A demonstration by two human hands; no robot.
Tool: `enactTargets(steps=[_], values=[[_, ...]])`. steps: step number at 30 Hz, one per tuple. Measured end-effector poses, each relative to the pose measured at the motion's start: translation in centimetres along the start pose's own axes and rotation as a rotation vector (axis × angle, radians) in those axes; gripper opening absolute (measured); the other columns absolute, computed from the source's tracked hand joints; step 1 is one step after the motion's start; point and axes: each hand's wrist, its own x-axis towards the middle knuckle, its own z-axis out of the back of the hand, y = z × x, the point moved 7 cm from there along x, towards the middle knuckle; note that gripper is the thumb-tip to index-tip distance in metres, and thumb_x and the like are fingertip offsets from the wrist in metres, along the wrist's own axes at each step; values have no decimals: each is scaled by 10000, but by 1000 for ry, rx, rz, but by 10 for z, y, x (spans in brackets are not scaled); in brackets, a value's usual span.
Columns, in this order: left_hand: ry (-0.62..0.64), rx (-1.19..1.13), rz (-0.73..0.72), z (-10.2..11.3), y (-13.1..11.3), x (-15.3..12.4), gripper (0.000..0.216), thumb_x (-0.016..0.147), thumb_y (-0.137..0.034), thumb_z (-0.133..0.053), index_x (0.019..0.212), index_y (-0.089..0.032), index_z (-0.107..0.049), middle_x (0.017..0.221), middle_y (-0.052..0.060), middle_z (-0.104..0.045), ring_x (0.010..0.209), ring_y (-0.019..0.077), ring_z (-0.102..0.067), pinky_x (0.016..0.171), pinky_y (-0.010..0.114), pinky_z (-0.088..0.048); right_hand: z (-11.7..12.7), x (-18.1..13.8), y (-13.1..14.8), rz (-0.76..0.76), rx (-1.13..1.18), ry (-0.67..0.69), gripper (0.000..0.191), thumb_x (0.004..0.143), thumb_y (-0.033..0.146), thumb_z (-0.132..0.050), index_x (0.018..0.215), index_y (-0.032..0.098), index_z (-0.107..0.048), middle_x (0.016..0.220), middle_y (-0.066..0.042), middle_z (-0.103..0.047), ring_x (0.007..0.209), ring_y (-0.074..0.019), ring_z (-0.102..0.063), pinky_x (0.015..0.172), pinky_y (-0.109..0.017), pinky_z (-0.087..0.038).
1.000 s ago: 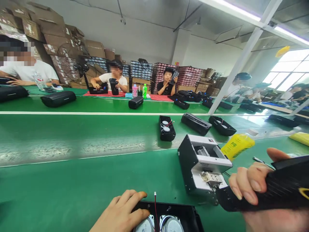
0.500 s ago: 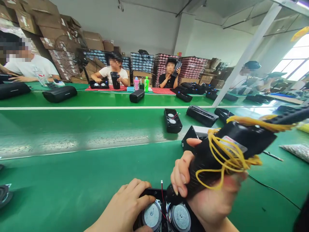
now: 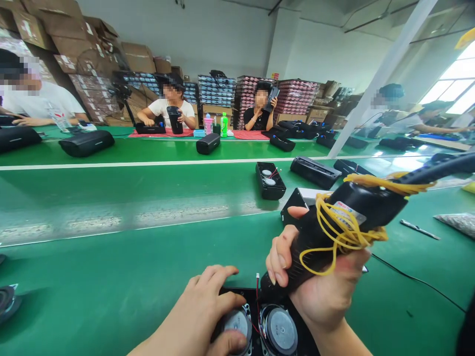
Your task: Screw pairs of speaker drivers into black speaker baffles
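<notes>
1. While the green tabletop (image 3: 111,291) extended widely, an open black case (image 3: 303,338) lay upon it, close to the person.
2. The right hand (image 3: 315,282) grasped a black tool (image 3: 306,237) tied with yellow cord (image 3: 352,240); the tool's lower end was over the case, near the right speaker (image 3: 282,330).
3. The left hand (image 3: 208,311), loosely spread, touched the left speaker (image 3: 237,321) inside the case.
4. Between both speakers stood a red wire (image 3: 258,291) with white connector (image 3: 257,275).

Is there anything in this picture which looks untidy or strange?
Yes: yellow cord is wound around the black handheld tool, with loose loops hanging out. It looks odd because the winding is tangled. I see no spill.
</notes>
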Motion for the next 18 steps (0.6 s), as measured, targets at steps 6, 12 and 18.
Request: enactTargets(steps=[6,12,18], values=[[14,198,-16,-4,-19,18,273,968,-575,-758,1050,-328,-843,1564,105,-636,1382,455,-584,1059,760,-510,14,-4,-9,-81,-34,68,781,902,948,-537,1343,304,-566,715,51,-614,435,-141,-552,430,-273,-493],[-38,273,49,-1,-30,23,186,940,-410,-829,824,-266,-807,1516,70,-688,1383,406,-609,1087,774,-495,24,-7,-7,-96,-38,44,802,914,941,-512,1390,296,-529,725,55,-563,436,-132,-512,438,-274,-466],[-133,162,3,0,-26,19,85,929,-194,-789,905,-276,-776,1494,29,-692,1400,342,-592,1124,645,-500,10,0,8,7,22,-71,756,884,948,-561,1252,292,-647,662,65,-563,389,-108,-479,388,-231,-455]])
